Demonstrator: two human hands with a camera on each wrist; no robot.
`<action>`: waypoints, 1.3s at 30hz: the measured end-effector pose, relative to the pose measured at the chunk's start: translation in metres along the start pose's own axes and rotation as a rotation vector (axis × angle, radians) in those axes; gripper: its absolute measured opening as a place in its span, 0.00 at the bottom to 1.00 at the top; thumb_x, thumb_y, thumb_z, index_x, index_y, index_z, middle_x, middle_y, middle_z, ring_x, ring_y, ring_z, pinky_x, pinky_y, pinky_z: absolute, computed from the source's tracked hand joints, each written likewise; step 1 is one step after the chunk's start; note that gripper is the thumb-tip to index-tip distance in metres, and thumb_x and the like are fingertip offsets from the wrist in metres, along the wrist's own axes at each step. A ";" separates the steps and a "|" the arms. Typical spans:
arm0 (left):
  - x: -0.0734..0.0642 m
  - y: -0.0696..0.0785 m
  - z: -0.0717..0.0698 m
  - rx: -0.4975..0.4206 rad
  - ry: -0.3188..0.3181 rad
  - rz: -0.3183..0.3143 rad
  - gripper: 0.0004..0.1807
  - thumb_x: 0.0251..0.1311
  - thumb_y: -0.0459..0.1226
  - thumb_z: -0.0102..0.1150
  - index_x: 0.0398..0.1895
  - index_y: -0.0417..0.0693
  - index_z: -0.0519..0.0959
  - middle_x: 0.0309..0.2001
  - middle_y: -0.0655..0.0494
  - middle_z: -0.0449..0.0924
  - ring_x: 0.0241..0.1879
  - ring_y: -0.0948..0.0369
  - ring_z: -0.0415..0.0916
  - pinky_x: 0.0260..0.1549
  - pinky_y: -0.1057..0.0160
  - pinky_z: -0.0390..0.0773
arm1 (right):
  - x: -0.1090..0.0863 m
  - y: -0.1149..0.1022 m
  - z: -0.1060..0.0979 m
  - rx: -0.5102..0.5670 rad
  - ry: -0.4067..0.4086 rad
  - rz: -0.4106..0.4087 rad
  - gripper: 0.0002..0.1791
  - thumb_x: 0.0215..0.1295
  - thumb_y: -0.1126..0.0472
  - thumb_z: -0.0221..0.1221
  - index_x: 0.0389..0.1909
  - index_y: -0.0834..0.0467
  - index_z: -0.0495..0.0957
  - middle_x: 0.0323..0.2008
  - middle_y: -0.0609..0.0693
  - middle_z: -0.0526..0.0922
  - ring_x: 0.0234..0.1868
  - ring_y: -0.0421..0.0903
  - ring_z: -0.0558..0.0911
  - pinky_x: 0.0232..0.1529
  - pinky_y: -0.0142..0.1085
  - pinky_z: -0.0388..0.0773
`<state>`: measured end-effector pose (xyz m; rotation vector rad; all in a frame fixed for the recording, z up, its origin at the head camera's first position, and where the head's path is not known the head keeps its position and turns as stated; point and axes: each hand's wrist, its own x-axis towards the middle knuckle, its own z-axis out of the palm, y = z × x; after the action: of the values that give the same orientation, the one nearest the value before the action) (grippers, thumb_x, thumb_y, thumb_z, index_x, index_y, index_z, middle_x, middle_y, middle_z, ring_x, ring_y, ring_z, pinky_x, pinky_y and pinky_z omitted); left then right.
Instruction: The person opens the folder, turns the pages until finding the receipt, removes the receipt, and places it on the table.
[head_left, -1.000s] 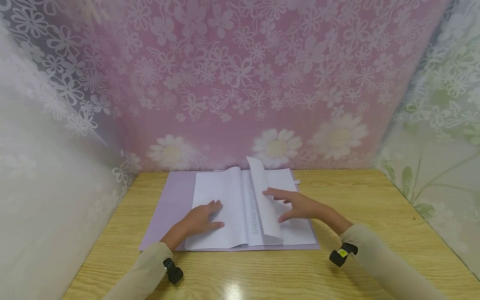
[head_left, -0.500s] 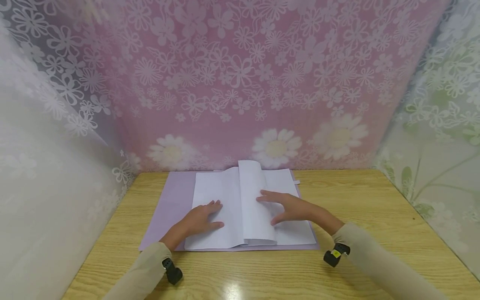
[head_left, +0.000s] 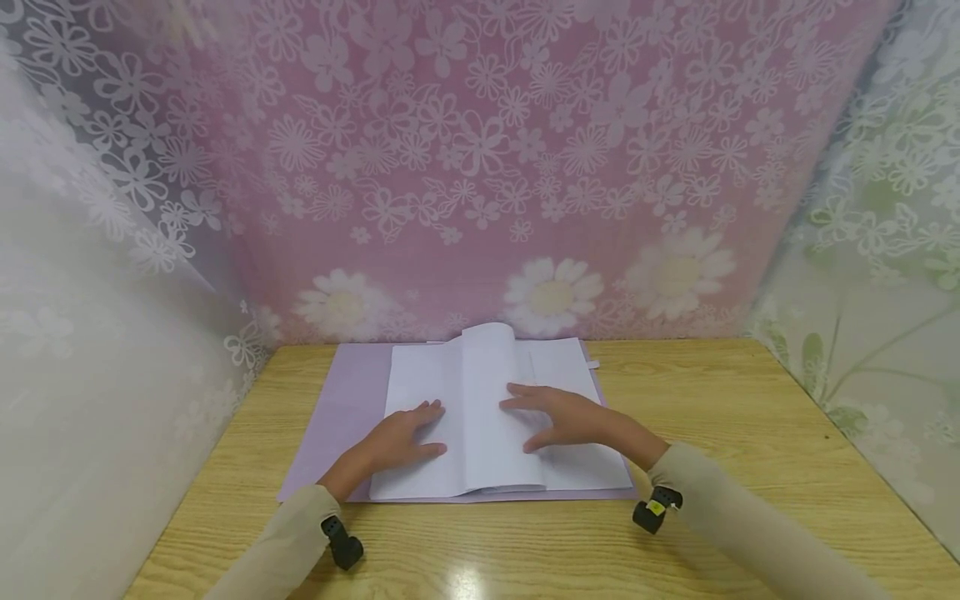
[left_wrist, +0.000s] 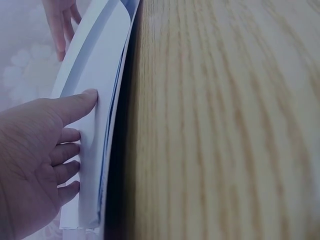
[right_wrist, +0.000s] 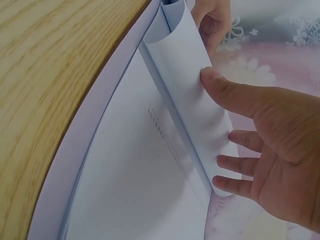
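Observation:
A lavender folder (head_left: 341, 400) lies spread on the table, holding white pages. On the left pages (head_left: 420, 375) my left hand (head_left: 396, 439) rests with fingers and thumb extended. One white sheet (head_left: 489, 408) arches up near the middle, its free edge curled over. My right hand (head_left: 562, 417) touches that curled sheet with spread fingertips and thumb, without gripping it. In the right wrist view, a column of small print (right_wrist: 167, 140) shows on the page beneath the roll. From the left wrist view, the left thumb (left_wrist: 80, 106) lies along the paper near the lower edge.
The wooden table (head_left: 525, 550) extends in front of the folder and to both sides. Flowered cloth (head_left: 480, 167) hangs behind, with more at left and right. A small white tab (head_left: 594, 364) sticks out from the folder's right edge. Each wrist wears a black camera (head_left: 649, 515).
My right hand has moved left, pushing the curled sheet over toward the left pages. The printed column near the middle is now covered in the head view. My left hand has stayed in place.

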<state>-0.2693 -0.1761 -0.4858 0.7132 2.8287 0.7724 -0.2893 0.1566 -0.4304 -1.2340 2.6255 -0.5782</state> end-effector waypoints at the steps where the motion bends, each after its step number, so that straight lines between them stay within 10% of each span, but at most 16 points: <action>1: 0.000 -0.001 0.000 -0.002 0.001 0.000 0.38 0.66 0.49 0.66 0.74 0.42 0.68 0.77 0.47 0.63 0.78 0.48 0.59 0.74 0.45 0.63 | 0.001 -0.001 0.000 -0.008 0.003 0.000 0.41 0.59 0.48 0.72 0.73 0.51 0.71 0.78 0.58 0.63 0.77 0.61 0.64 0.72 0.59 0.67; 26: -0.001 -0.002 0.007 -0.126 0.099 -0.051 0.41 0.70 0.50 0.61 0.78 0.41 0.60 0.80 0.44 0.56 0.79 0.48 0.54 0.77 0.46 0.58 | 0.022 -0.025 0.020 -0.086 0.006 0.069 0.40 0.64 0.41 0.67 0.74 0.50 0.70 0.80 0.57 0.58 0.74 0.59 0.69 0.68 0.54 0.74; 39: 0.000 0.000 0.007 -0.100 0.106 -0.029 0.37 0.74 0.47 0.56 0.79 0.39 0.59 0.80 0.43 0.53 0.79 0.47 0.53 0.76 0.45 0.58 | 0.019 -0.039 0.029 0.059 0.035 0.040 0.42 0.67 0.39 0.63 0.78 0.44 0.62 0.82 0.54 0.51 0.78 0.57 0.63 0.71 0.55 0.71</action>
<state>-0.2671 -0.1730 -0.4923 0.6334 2.8612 0.9668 -0.2646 0.1114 -0.4401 -1.1614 2.6350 -0.6713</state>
